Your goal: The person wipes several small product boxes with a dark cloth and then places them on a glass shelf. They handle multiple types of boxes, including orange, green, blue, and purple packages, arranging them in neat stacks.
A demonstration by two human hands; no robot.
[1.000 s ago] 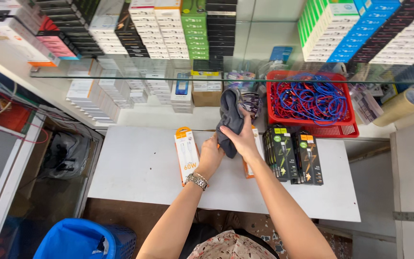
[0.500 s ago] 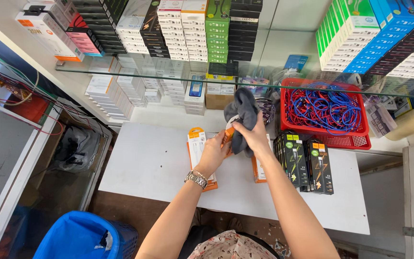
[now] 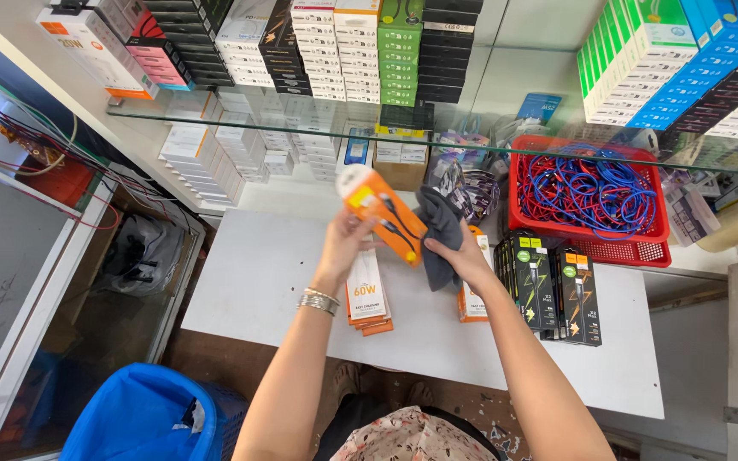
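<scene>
The orange cable package is held up above the table, just left of frame centre, by the left hand, which is closed around its lower edge. The dark grey cloth is gripped by the right hand, fingers folded into the fabric, and is pressed against the right side of the package.

Risks, judged from the frame: the package is pinched only at one end, so it could be levered out of the grip if the cloth is pushed hard, and could drop onto the stack of orange packages below, scattering it. The row of black and green boxes stands upright just right of the right forearm and could be toppled by a sideways elbow move. The glass shelf edge runs close above both hands, so a knock is possible if the package is lifted higher. The red basket of cables at upper right is well apart, so snagging seems unlikely.

Look of the package: flat, rectangular, orange front with a white top end, a dark coiled cable pictured on it, tilted diagonally with the top toward upper left. Its far side is not visible. Another orange package is seen partly hidden under the right wrist.
</scene>
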